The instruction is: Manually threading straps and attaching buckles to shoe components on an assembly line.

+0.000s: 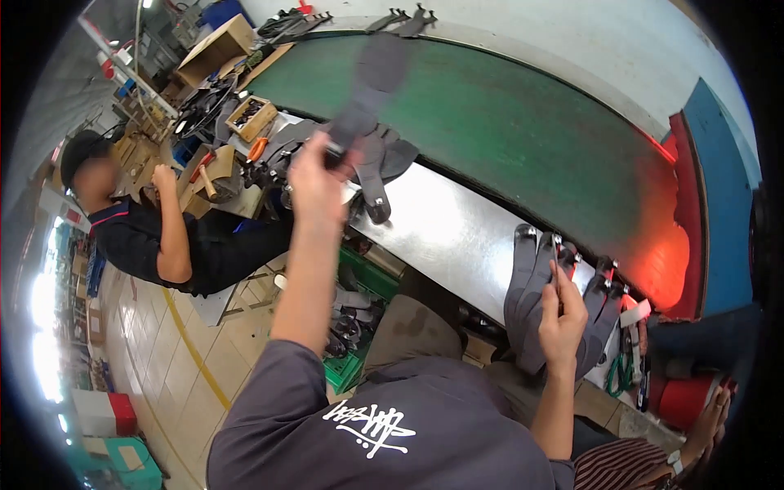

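Note:
My left hand (318, 175), smeared by motion, is closed on the narrow black end of a dark grey strap-like piece (382, 65). The blurred, wider part of that piece reaches up over the green conveyor belt (490, 122). Below it, several similar dark grey pieces (374, 167) lie at the left of the shiny metal table (457, 220). Over the table's right end, my right hand (562, 322) pinches with its fingers pointing up, at the buckled end of one piece. A row of dark grey pieces (523, 278) with small metal fittings lies around it.
On the left a co-worker (139, 220) sits among cartons, a wooden box of parts (251, 118) and a hammer (206, 181). Green crates (347, 371) stand under the table. A red-lit housing (665, 253) is at the belt's right; another person's hand (710, 420) shows lower right.

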`<state>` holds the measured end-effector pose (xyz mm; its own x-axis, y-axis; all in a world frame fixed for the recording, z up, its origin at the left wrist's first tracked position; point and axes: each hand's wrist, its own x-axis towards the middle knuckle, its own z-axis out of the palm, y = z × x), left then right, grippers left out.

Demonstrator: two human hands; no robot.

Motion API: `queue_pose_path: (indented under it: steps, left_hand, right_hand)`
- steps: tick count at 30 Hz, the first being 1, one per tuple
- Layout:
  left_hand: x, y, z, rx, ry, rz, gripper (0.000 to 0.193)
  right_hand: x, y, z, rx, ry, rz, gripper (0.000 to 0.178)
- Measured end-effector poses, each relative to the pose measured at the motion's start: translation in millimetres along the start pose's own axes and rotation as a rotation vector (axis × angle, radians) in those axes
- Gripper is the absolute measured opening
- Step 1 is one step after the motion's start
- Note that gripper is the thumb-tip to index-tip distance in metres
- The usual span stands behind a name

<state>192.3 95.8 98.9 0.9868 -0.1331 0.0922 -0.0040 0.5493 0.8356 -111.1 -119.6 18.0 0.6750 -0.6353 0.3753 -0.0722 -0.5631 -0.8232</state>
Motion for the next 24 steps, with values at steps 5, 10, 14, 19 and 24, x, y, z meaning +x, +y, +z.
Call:
queue_pose_path:
  steps: [5, 10, 14, 19, 24]
  left_hand:
    - [117.5, 25.9, -146.5, 0.267, 0.226, -0.109, 0.041]
    - [135.3, 21.1, -183.4, 0.267, 0.293, -0.183, 0.055]
    - [99.8, 1.1, -142.7, 0.526, 0.232, 0.152, 0.054]
    - [-10.9, -58.0, -42.2, 0.580, -0.092, 0.294, 0.032]
    - [-106.2, -125.1, 25.5, 0.397, -0.565, -0.407, 0.044]
  right_hand:
    - [10.3, 40.3, -17.1, -0.158, 0.067, 0.193, 0.029]
    - [20.1, 61.6, -8.8, -0.407, -0.041, 0.264, 0.040]
    - [15.4, 63.7, -8.7, -0.572, -0.044, 0.334, 0.055]
    - [21.4, 63.0, -15.1, -0.357, -0.042, 0.499, 0.065]
    - [19.0, 57.4, -20.7, 0.597, 0.083, 0.621, 0.043]
